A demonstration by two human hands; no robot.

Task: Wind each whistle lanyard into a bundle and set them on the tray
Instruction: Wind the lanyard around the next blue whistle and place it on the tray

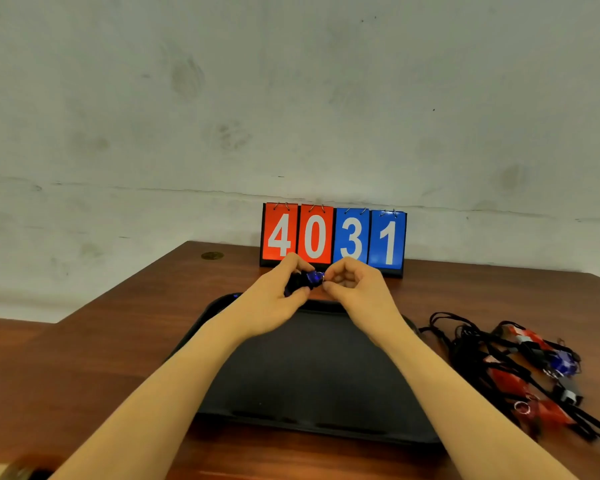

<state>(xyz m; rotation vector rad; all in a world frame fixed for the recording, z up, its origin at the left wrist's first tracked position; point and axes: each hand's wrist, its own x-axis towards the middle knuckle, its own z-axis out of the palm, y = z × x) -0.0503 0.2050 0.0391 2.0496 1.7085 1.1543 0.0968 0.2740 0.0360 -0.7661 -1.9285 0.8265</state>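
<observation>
A blue whistle [313, 277] with its black lanyard wound into a dark bundle [297, 283] is held above the far rim of the black tray [312, 375]. My left hand [278, 299] grips the bundle. My right hand [354, 285] pinches at the whistle's ring end with its fingers curled. A tangled pile of red and blue whistles with black lanyards [530, 372] lies on the table right of the tray. I see nothing lying on the tray.
A flip scoreboard [333, 237] reading 4031 stands at the back of the brown wooden table [101, 358], against a pale wall. A small round brass fitting [212, 255] sits in the tabletop at far left. A blurred object [25, 471] shows at the bottom left corner.
</observation>
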